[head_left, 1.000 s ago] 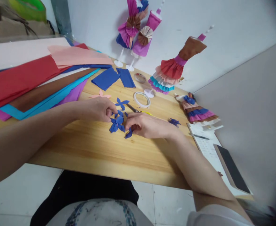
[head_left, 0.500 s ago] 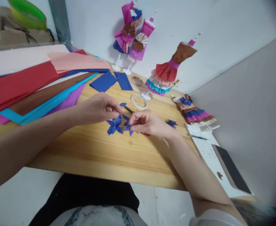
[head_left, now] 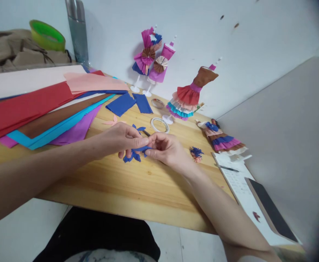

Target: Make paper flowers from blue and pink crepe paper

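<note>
My left hand [head_left: 125, 140] and my right hand [head_left: 166, 147] meet over the middle of the wooden table, fingertips nearly touching. Between them is a small blue paper piece [head_left: 141, 149], pinched by the fingers of both hands. Below my left hand lies a blue paper flower [head_left: 132, 157], partly hidden by the fingers. More blue petals [head_left: 138, 128] lie just behind the hands, beside a dark thin tool [head_left: 146, 133] that is partly covered. A white tape roll [head_left: 160, 125] rests behind my right hand.
Coloured paper sheets [head_left: 34, 109] spread over the left. Two folded blue pieces [head_left: 121, 104] lie behind. Dressed stands [head_left: 193, 91] line the wall. At right are a small fringed bundle [head_left: 196, 153], a ruffled doll dress [head_left: 225, 136] and a paper with a pen [head_left: 229, 168].
My left hand has moved right and down to my right hand and now grips the blue piece too. The view has tilted up slightly; pink petals show behind my left wrist.
</note>
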Action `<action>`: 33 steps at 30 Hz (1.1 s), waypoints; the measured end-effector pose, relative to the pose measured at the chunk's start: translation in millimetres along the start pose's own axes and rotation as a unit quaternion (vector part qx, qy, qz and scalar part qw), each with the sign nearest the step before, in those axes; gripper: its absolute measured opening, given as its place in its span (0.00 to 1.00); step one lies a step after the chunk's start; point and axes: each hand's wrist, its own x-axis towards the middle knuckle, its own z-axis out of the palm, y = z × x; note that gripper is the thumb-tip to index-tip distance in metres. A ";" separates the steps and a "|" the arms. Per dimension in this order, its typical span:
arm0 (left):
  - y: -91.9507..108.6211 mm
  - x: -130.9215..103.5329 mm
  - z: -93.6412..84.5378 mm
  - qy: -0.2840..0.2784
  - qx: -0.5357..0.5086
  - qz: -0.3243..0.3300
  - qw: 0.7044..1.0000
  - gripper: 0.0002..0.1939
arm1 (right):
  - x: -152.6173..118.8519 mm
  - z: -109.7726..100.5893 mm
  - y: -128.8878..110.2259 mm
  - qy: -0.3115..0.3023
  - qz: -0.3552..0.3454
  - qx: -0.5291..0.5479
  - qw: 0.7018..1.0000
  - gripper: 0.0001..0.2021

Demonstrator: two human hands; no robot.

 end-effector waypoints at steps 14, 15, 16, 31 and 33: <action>-14.0 5.4 -0.3 -0.008 -0.096 -0.016 0.995 0.05 | -3.9 -1.6 -1.6 -0.003 -0.036 -0.075 0.996 0.14; -13.1 5.4 -1.2 -0.005 -0.095 -0.014 0.995 0.05 | -2.7 -3.2 -1.8 -0.010 -0.029 -0.053 0.998 0.16; -12.0 5.4 -2.0 0.000 -0.095 -0.013 0.995 0.05 | -1.4 -4.5 -1.6 -0.018 -0.019 -0.030 0.999 0.18; -5.3 3.7 -5.5 0.001 -0.012 -0.032 0.999 0.11 | 3.0 2.3 4.7 -0.006 0.054 0.062 0.997 0.20; -5.9 3.0 -6.2 -0.012 -0.006 -0.022 1.000 0.14 | 2.9 3.5 4.9 -0.011 0.067 0.070 0.995 0.20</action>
